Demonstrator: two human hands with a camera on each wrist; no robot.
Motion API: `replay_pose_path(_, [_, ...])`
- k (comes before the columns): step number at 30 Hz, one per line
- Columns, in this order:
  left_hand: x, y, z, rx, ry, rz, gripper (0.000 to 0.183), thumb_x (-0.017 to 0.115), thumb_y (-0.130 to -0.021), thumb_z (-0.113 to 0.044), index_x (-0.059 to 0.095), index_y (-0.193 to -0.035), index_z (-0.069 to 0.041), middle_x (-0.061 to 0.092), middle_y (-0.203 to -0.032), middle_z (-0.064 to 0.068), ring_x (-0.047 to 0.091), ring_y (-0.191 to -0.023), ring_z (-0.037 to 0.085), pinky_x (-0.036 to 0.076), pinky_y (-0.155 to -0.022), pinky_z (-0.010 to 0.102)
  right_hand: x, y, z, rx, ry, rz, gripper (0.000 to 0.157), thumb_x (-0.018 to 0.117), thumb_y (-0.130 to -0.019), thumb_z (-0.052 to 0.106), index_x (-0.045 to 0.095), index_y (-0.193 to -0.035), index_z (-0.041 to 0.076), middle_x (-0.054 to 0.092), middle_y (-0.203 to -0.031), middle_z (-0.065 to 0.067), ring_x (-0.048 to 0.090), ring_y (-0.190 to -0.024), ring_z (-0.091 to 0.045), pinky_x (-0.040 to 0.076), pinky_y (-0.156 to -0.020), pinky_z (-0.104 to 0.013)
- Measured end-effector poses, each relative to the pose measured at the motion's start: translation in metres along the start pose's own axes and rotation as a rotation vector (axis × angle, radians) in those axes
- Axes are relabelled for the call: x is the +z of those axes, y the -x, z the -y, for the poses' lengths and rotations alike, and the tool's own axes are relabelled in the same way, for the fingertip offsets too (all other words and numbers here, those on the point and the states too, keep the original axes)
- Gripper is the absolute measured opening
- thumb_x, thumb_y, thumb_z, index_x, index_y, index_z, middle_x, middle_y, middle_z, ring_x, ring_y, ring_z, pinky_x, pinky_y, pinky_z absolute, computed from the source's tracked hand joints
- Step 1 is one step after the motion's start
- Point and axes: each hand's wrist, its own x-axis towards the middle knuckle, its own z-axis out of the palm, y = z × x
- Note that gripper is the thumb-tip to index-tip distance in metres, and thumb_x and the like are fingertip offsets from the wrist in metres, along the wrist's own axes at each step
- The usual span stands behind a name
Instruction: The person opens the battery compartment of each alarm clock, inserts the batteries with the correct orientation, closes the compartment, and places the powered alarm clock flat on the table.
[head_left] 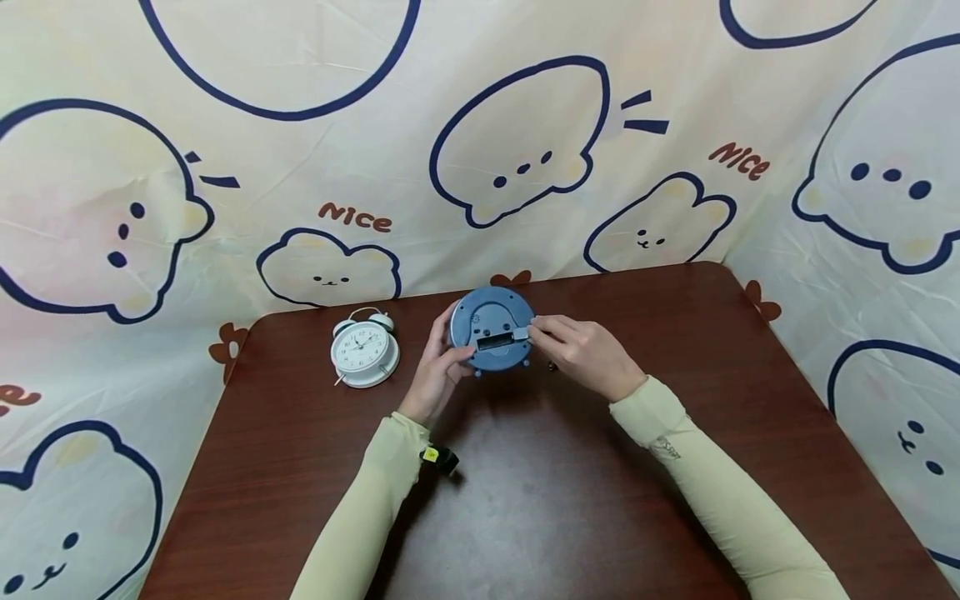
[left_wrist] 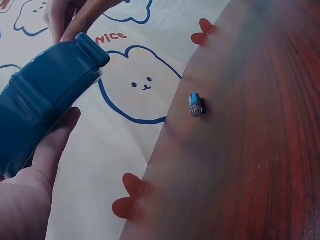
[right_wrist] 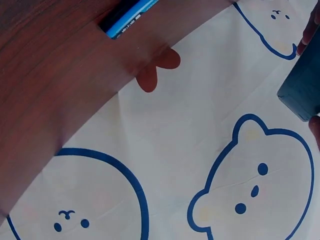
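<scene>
Blue alarm clock point(head_left: 489, 312) held up, battery slot point(head_left: 493, 342) exposed

We found the clock raised over the far part of the desk point(head_left: 525, 492), back towards the head camera, right of a white twin-bell alarm clock point(head_left: 360, 346). We took the step in hand to be work at the slot. Done well, we judged, it called for a steady clock body and light force along the slot's length, lest the small pale piece point(head_left: 521, 333) at its right end flick away or break. We thought this the cover; unconfirmed.

Left hand point(head_left: 438, 367): grip closed round the clock's left edge, thumb on the back near the slot's left end. Right hand point(head_left: 581, 348): grip narrow, thumb and fingertips pinching the pale piece. A blue battery point(left_wrist: 195, 104) lay on the desk, apart from both hands. Whether the slot held another, we could not tell.
</scene>
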Motion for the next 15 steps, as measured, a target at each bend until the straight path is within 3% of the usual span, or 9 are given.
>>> replay_pose_path(7, [0.002,-0.001,-0.001,-0.005,0.007,-0.005,0.069,0.047,-0.102,-0.001,0.026,-0.162,-0.026,0.035,-0.158,0.011,0.062,-0.116,0.021,0.058,-0.082,0.032,-0.004,0.001,-0.003,0.086,-0.049,-0.081,0.048,0.091,-0.072,-0.003,0.074,-0.117,-0.002,0.074,-0.104,-0.016,0.075,-0.089,-0.023,0.063,-0.075,-0.034])
replay_pose_path(15, [0.001,0.000,-0.004,0.011,0.021,-0.017,0.069,0.049,-0.101,-0.001,0.027,-0.162,-0.024,0.037,-0.157,0.009,0.063,-0.115,0.021,0.058,-0.076,0.030,-0.007,0.003,-0.018,0.294,-0.153,-0.148,0.026,0.083,-0.083,-0.002,0.076,-0.108,0.001,0.075,-0.095,-0.013,0.074,-0.080,-0.024,0.062,-0.069,-0.036])
